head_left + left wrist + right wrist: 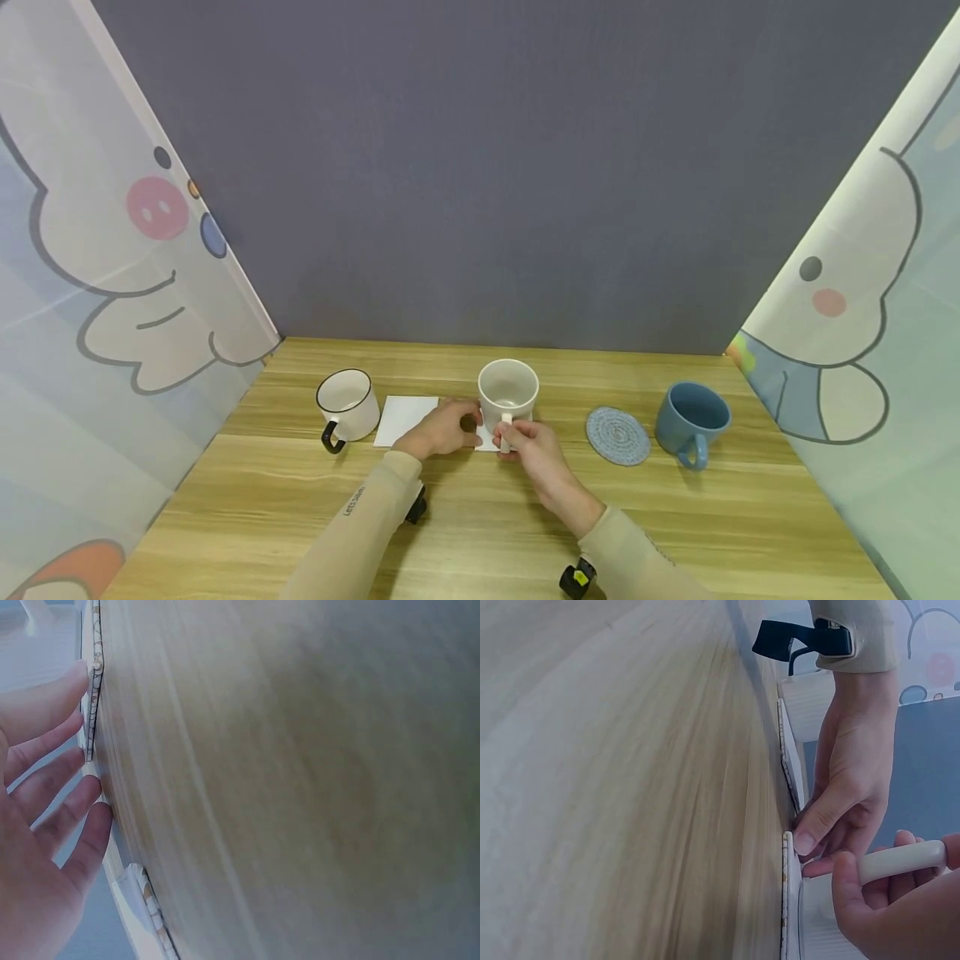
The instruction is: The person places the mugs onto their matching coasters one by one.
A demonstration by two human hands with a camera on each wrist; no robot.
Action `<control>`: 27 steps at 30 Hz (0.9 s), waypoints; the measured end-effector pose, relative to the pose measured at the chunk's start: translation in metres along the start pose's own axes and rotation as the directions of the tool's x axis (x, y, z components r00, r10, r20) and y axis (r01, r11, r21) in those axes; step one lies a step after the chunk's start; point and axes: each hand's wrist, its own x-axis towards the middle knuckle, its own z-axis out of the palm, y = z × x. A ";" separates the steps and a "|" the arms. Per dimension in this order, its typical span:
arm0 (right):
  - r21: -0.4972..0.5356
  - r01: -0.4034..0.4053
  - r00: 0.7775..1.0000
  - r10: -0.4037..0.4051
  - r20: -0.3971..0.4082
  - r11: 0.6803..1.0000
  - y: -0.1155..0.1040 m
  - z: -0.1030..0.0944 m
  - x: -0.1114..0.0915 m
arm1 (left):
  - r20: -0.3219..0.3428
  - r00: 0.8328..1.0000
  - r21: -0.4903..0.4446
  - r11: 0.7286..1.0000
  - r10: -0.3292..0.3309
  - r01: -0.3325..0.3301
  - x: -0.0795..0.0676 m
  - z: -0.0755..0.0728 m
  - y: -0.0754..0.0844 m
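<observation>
My right hand (543, 467) pinches the handle (900, 862) of a cream mug (508, 385), its opening upward. Beneath the mug is a white square coaster (486, 439), whose patterned edge (785, 900) shows in the right wrist view. My left hand (444, 429) reaches to that coaster's left side, thumb and forefinger spread, fingertips right at its edge. The left wrist view shows this hand (37, 825) with loosely bent fingers. Part of a second white square coaster (405, 417) is hidden behind the left hand.
A white mug (348, 404) with a black rim and handle stands at the left. On the right, a round blue woven coaster (618, 436) lies beside a blue mug (692, 421). A dark grey panel (495, 183) rises behind the wooden table (480, 533).
</observation>
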 end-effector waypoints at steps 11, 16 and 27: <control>-0.140 0.030 0.999 -0.028 0.019 0.990 -0.007 -0.009 -0.004 | 0.005 1.000 0.009 1.000 -0.009 0.009 0.000 0.001 0.001; -0.248 0.049 0.998 -0.056 -0.021 0.968 -0.018 -0.020 -0.007 | 0.005 1.000 0.012 1.000 -0.001 0.001 0.000 0.000 0.000; -0.404 0.091 0.993 -0.116 -0.037 0.910 -0.039 -0.044 -0.013 | -0.002 0.999 0.005 0.999 0.042 -0.042 0.000 -0.001 0.001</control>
